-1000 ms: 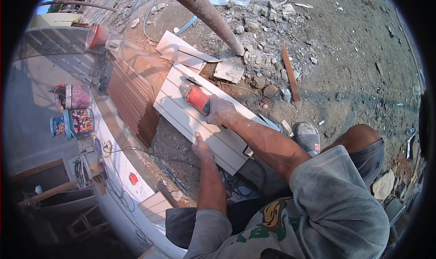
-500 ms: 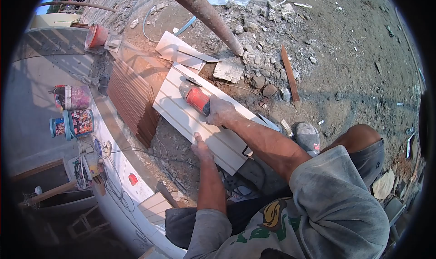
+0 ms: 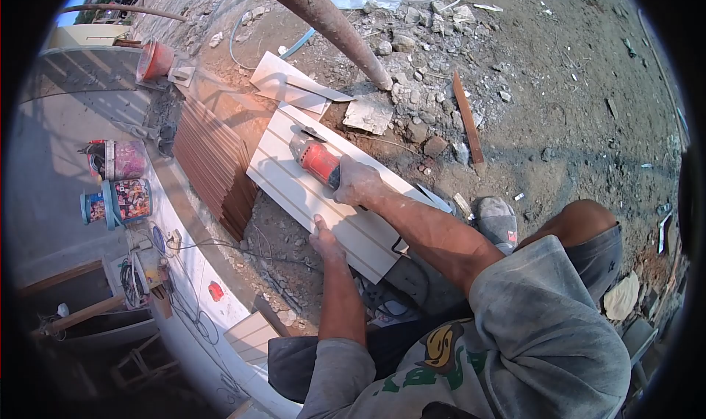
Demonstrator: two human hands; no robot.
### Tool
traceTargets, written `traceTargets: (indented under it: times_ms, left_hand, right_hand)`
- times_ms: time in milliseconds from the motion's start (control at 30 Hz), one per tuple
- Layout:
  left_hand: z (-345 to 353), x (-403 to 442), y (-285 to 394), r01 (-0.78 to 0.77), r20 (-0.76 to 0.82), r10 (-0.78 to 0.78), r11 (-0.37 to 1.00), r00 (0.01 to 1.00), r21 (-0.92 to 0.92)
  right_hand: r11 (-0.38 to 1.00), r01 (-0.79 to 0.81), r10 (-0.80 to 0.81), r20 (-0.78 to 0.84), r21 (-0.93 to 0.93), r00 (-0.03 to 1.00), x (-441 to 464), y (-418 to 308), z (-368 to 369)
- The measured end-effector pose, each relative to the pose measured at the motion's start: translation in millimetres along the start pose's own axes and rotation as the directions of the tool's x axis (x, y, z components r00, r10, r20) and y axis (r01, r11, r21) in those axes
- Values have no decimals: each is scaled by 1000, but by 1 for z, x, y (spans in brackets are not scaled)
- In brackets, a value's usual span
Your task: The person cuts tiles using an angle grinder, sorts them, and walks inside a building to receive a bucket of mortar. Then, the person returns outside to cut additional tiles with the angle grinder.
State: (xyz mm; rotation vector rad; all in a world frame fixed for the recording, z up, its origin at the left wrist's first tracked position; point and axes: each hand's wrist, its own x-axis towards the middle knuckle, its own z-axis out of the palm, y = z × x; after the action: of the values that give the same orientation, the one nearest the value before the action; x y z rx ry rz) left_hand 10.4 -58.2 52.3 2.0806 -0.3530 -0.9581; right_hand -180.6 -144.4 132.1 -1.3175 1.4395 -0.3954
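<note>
My right hand (image 3: 354,181) is wrapped round the body of a red angle grinder (image 3: 318,159). The grinder's disc end lies over a pale tile (image 3: 312,191) with darker stripes, close to its far long edge. On the tile's near edge, my left hand (image 3: 324,241) has its thumb on the top face, while its other fingers are mostly hidden at the edge. The tile slants across the dirt in front of me.
Cut tile pieces (image 3: 290,81) lie beyond the tile. A stack of reddish-brown ribbed panels (image 3: 213,158) stands left of it. A rusty pole (image 3: 331,29) slants down behind. Paint buckets (image 3: 131,198) stand at left, with cables (image 3: 195,316) on the white ledge. Rubble covers the ground.
</note>
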Motion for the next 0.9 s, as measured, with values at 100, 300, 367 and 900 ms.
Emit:
traceTargets:
  times_ms: [100, 300, 367, 900]
  left_hand:
    - [1, -2, 1, 0, -2, 0, 1000, 1000, -8]
    - [-1, 2, -2, -5, 1, 5, 1000, 1000, -7]
    - [-2, 3, -3, -4, 5, 5, 1000, 1000, -16]
    - [3, -10, 7, 10, -36, -10, 1000, 999, 7]
  right_hand:
    - [1000, -8, 8, 0, 5, 1000, -1, 0, -1]
    - [1000, -9, 10, -10, 17, 1000, -3, 0, -1]
    - [1000, -12, 12, -2, 22, 1000, -4, 0, -2]
    - [1000, -18, 18, -3, -16, 1000, -3, 6, 2]
